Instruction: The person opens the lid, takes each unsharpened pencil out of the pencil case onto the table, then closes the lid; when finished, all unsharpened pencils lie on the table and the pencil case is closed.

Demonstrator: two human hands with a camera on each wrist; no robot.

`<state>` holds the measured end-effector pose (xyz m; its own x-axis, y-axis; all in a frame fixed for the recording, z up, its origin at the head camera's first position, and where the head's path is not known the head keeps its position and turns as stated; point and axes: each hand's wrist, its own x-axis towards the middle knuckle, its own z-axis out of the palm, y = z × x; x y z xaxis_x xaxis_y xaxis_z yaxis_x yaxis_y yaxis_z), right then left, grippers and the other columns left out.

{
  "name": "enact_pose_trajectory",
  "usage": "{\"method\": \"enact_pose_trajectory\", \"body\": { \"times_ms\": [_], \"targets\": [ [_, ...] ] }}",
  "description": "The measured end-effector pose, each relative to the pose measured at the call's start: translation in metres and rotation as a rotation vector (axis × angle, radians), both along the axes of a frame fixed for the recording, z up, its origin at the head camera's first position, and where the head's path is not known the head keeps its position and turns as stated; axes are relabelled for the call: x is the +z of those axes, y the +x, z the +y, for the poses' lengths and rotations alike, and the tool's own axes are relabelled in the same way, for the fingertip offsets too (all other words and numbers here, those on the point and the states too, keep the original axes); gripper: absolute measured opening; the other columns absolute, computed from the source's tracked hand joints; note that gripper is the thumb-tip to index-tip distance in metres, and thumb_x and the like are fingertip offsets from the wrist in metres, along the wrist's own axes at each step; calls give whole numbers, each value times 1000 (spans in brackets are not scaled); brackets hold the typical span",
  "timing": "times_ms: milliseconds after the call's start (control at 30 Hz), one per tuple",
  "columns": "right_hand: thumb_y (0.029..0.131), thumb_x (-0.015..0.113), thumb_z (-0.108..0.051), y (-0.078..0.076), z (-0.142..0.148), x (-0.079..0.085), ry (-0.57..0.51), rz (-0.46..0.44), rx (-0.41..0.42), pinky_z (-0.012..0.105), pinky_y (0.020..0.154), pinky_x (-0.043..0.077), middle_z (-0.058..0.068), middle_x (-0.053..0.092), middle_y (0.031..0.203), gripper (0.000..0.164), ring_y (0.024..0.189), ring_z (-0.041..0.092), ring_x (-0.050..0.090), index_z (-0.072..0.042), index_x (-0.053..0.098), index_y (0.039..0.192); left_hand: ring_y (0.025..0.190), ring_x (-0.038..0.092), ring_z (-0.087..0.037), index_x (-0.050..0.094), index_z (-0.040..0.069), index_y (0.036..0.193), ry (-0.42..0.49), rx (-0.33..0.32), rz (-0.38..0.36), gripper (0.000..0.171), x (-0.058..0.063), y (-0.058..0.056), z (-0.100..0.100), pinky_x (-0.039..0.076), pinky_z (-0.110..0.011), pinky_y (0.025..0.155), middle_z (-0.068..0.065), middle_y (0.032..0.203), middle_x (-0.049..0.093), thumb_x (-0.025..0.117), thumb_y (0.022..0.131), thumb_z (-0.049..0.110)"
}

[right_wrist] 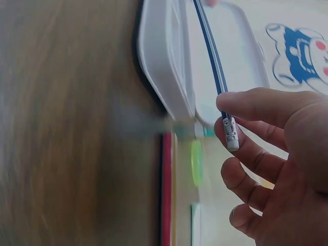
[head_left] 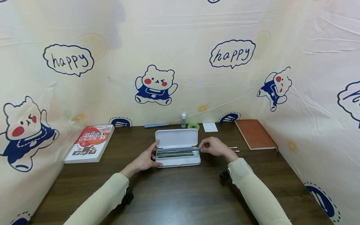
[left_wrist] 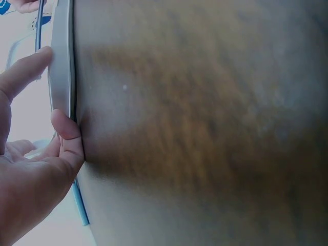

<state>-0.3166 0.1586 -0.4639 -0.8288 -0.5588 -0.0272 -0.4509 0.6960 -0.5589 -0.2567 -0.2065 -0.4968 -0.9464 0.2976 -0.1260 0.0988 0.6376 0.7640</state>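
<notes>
A white pencil case [head_left: 180, 163] lies with its lid [head_left: 176, 139] raised, several pencils [head_left: 174, 153] lying lengthwise inside it. My left hand [head_left: 144, 160] holds the case by its left end, one digit at the front corner and another reaching toward the lid. Between thumb and forefinger, my right hand [head_left: 214, 147] pinches a dark blue striped pencil [right_wrist: 211, 46] near its white eraser. This pencil extends leftward over the case. Two more pencils [head_left: 234, 147] lie on the table, partly hidden behind the right hand.
A book with a red and white cover [head_left: 91, 140] lies left, a brown notebook [head_left: 257, 134] right. Along the back are a blue pen-like stick [head_left: 156, 125], a glue stick [head_left: 183, 120], green tape [head_left: 193, 125] and a white card [head_left: 210, 127]. Printed cloth hangs behind the table.
</notes>
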Motion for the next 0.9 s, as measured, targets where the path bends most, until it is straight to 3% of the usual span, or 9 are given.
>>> {"method": "enact_pose_trajectory", "body": {
  "times_ms": [367,900],
  "targets": [
    [93,69,-15,-4,56,3,5,-21,-92,33,76,46,-3,70,89,6,81,16,56,-18,75,95,95,52,-19,9,25,162,-19,7,-11,115,2,0,1,41,-31,81,-16,146,48,87,77,30],
    [91,71,-15,4,132,-11,-18,-17,-199,32,72,45,1,71,87,5,78,17,55,-12,75,94,93,51,-18,10,27,162,-13,9,-18,115,0,0,1,42,-32,81,-15,146,48,88,77,30]
  ]
}}
